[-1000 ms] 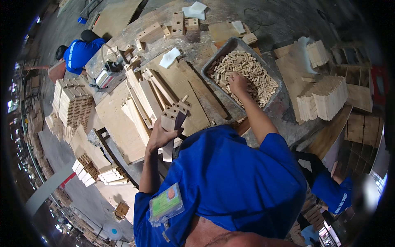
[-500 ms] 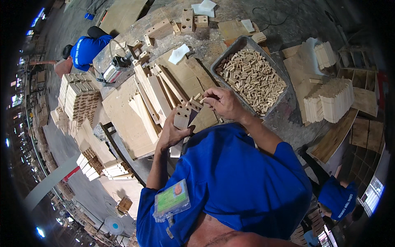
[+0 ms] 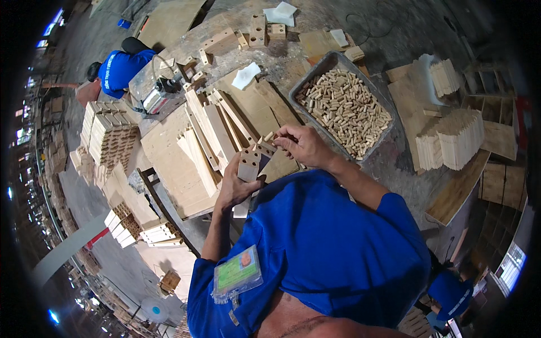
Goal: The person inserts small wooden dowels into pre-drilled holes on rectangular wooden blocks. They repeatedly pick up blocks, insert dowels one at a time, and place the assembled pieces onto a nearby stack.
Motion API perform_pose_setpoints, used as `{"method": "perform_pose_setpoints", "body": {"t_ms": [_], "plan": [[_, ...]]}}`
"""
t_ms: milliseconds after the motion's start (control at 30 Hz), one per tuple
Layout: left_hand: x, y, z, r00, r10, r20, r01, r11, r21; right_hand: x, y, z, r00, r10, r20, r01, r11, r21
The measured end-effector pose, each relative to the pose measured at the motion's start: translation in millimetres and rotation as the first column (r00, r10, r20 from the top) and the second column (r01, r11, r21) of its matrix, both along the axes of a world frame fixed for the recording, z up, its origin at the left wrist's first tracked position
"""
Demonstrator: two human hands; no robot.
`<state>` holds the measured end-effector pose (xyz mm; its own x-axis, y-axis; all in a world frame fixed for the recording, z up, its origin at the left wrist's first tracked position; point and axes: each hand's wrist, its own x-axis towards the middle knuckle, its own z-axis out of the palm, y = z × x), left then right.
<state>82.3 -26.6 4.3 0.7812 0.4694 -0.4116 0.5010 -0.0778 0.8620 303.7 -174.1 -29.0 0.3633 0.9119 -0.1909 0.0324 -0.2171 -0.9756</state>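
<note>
My left hand [image 3: 232, 186] is closed around a pale wooden block [image 3: 248, 165] with round holes drilled in its face. It holds the block tilted in front of my shirt. Short wooden dowels [image 3: 268, 137] stick out by the block's far end. There my right hand [image 3: 304, 145] pinches its fingertips together on a small dowel, mostly hidden by the fingers. Just beyond that hand, a grey plastic tub [image 3: 292, 96] holds a heap of loose wooden dowels [image 3: 344, 107].
Long wooden strips [image 3: 217, 132] lie on cardboard [image 3: 163, 163] left of my hands. A clamp-like tool [image 3: 164, 85] and drilled blocks [image 3: 257, 31] sit farther back. Stacked wood pieces [image 3: 451, 141] stand at right. One co-worker [image 3: 119, 70] crouches far left; another [image 3: 451, 293] is lower right.
My right hand has shifted slightly toward the block, its fingertips closer to the upright dowels. My left hand keeps its hold. The co-worker at the lower right has moved downward in the view.
</note>
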Motion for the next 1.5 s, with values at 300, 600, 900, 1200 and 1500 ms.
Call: {"method": "perform_pose_setpoints", "body": {"t_ms": [300, 600, 900, 1200, 1500], "plan": [[-22.9, 23.8, -4.7, 0.955, 0.275, 0.110, -0.263, 0.958, -0.116, -4.6, 3.1, -123.9, 0.685, 0.276, 0.674, 0.134, 0.862, -0.489], [-32.5, 32.7, -4.5, 0.939, 0.307, 0.155, -0.298, 0.951, -0.077, 1.6, 10.2, -116.7, 0.921, 0.046, 0.386, 0.205, 0.786, -0.584], [-36.6, 40.6, -30.8, 0.958, 0.287, 0.005, -0.287, 0.957, 0.035, 28.1, -4.6, 7.6, 0.805, -0.378, 0.457, 0.427, 0.904, -0.005], [-37.3, 39.3, -35.8, 0.940, 0.340, -0.019, -0.341, 0.940, -0.018, 19.6, 3.1, 1.6, 0.854, -0.385, 0.351, 0.443, 0.891, -0.100], [-44.7, 49.5, -49.2, 0.909, 0.414, 0.042, -0.411, 0.909, -0.075, 16.7, -5.5, -11.7, 0.826, 0.015, 0.563, 0.166, 0.949, -0.268]]}}
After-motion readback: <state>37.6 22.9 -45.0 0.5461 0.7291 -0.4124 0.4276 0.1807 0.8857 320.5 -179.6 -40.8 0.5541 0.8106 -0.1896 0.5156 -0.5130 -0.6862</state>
